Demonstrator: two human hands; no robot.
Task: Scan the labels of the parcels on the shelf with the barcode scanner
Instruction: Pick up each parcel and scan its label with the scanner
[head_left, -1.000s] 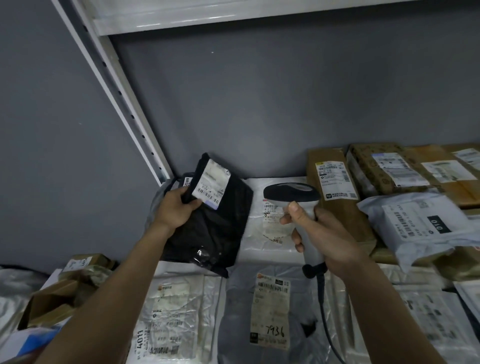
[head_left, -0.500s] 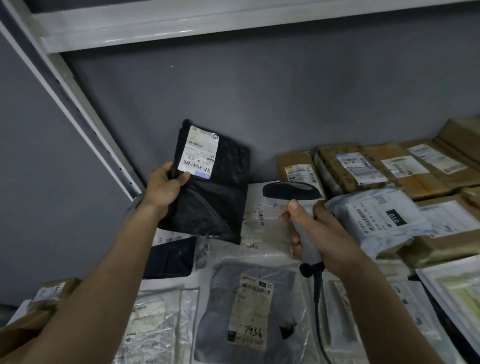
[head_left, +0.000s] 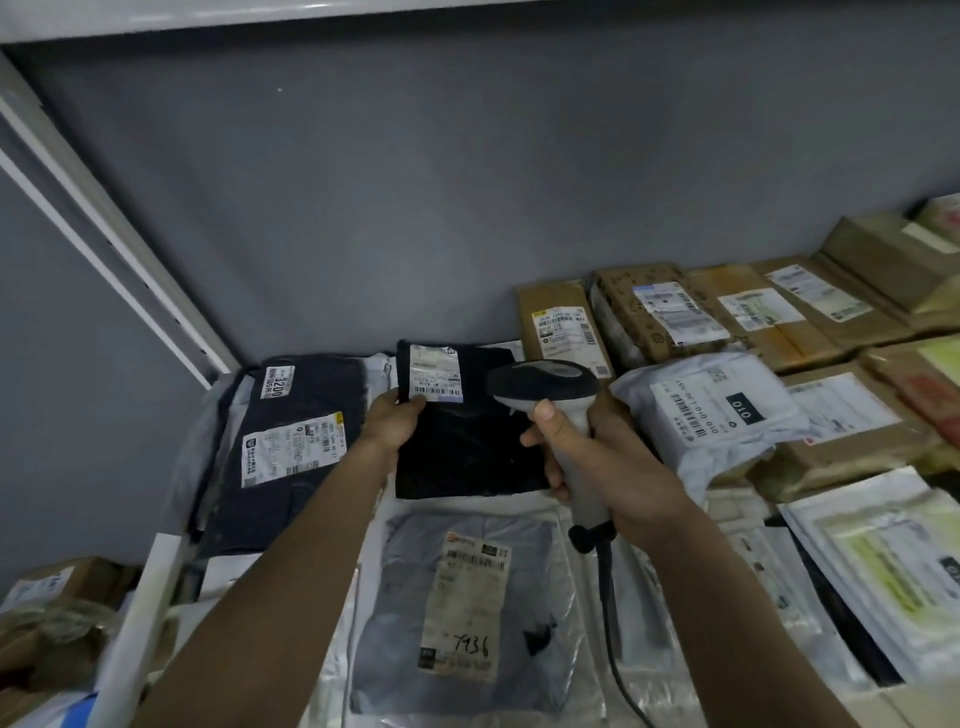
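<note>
Gripping the black parcel (head_left: 467, 447) at its upper left corner, the left hand (head_left: 392, 423) has its thumb just beside the white label (head_left: 435, 373). The right hand (head_left: 597, 457) is wrapped around the scanner (head_left: 550, 395) handle, its head just right of that label. A grey parcel (head_left: 457, 608) lies on the shelf (head_left: 145, 597) below both grips.

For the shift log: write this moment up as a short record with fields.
left hand: grips top left corner of black parcel
right hand: holds scanner by its handle
scanner aim: head just right of the black parcel's label
black parcel: label face up
beside it: dark parcel to its left, white parcel to its right
nearer the camera: grey parcel marked 7936
</note>
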